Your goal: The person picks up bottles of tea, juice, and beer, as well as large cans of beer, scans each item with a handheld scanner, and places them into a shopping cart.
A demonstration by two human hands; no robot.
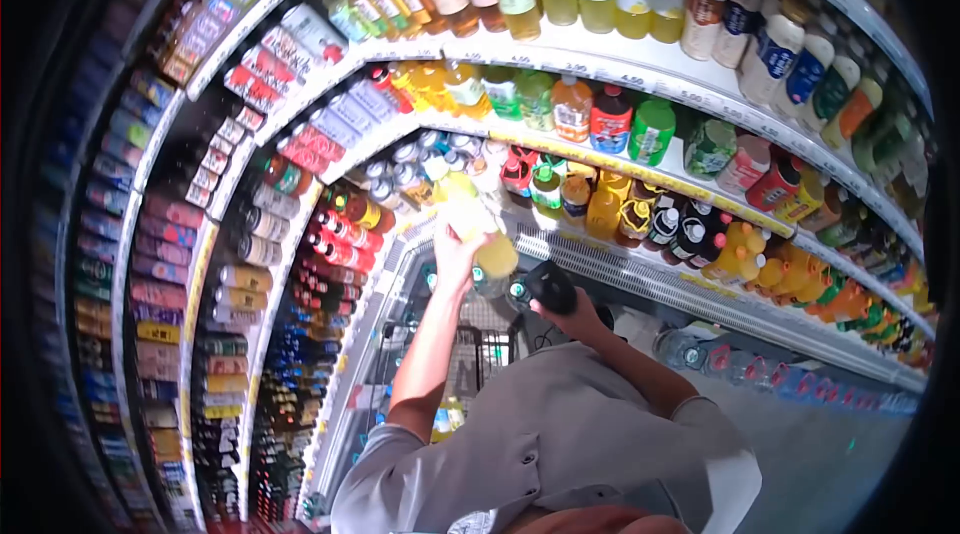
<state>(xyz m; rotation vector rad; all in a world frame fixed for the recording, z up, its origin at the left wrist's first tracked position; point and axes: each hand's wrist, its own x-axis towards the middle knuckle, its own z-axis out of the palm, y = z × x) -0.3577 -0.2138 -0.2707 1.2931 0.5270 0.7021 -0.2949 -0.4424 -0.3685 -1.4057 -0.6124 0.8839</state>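
My left hand [462, 252] is stretched forward, its fingers wrapped round a large bottle of pale yellow drink [497, 256]. Bright light washes out the upper part of this bottle, so its label cannot be read. It is tilted in front of the corner of the lower shelf, near several small bottles [408, 179]. Closer to my body, my right hand [572, 319] grips a black rounded object [552, 288] whose kind I cannot make out. Below both hands is a wire shopping cart [490, 344], with bottles partly visible in and around it.
Curved refrigerated shelves [600, 62] full of drinks wrap round the front and left. A grey vent grille [600, 259] runs along the bottom of the case. On the floor at right stand packs of water bottles [740, 366].
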